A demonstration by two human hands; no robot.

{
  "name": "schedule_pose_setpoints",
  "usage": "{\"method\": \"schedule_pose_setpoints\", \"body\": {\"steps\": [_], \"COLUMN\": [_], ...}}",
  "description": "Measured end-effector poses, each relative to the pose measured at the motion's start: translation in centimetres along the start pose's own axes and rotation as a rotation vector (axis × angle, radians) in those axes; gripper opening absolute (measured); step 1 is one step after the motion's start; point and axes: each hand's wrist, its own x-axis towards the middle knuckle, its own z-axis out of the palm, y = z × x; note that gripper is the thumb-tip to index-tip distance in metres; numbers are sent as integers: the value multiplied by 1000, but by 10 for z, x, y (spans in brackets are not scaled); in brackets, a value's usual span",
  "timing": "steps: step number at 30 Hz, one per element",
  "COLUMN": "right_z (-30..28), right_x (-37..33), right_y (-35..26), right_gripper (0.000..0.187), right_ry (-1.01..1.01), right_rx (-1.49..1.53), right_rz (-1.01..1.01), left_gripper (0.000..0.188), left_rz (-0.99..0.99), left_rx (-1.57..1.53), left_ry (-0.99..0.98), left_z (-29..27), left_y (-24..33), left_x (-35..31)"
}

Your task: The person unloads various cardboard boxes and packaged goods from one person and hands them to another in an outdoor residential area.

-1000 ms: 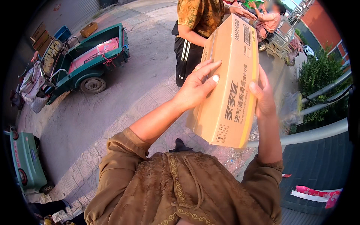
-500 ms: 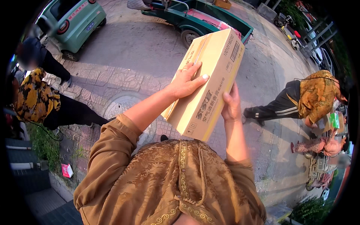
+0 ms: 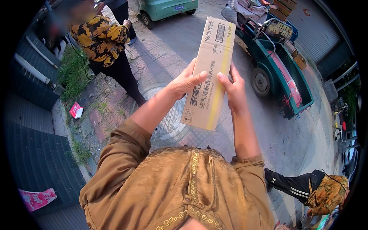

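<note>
A long brown cardboard box (image 3: 210, 86) is held up in front of my chest, its printed narrow side with a barcode and a yellow stripe turned toward me. My left hand (image 3: 188, 79) grips its left edge, thumb on the printed side and fingers hidden behind. On the right edge my right hand (image 3: 233, 86) is closed the same way, thumb tip on the printed side. The box leans slightly, its top end to the right. Both forearms come out of pushed-up brown sleeves.
A person in a black-and-yellow top (image 3: 100, 40) stands at left, another person (image 3: 326, 193) at lower right. A green cargo tricycle (image 3: 283, 73) is parked at right, a pale green small car (image 3: 166, 8) beyond. A manhole cover (image 3: 165, 117) lies in the paving. Litter (image 3: 76, 110) lies at left.
The box has turned so its printed side faces me. My left hand has shifted from its taped face to the left edge. The view has swung right, bringing the tricycle closer.
</note>
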Motion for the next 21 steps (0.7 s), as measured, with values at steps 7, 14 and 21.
{"method": "schedule_pose_setpoints", "body": {"steps": [7,14,21], "right_z": [58,125,161], "right_x": [87,132,185], "right_y": [59,88,128], "right_gripper": [40,42,50], "right_ry": [-273,-432,-414], "right_rx": [92,-47,-321], "right_rz": [389,558,458], "left_gripper": [31,28,28], "left_rz": [-444,-382,-391], "left_rx": [-390,-526,-533], "left_ry": [493,745,833], "left_z": [-78,-145,-203], "left_y": [-14,-8,9], "left_x": [10,-8,0]}}
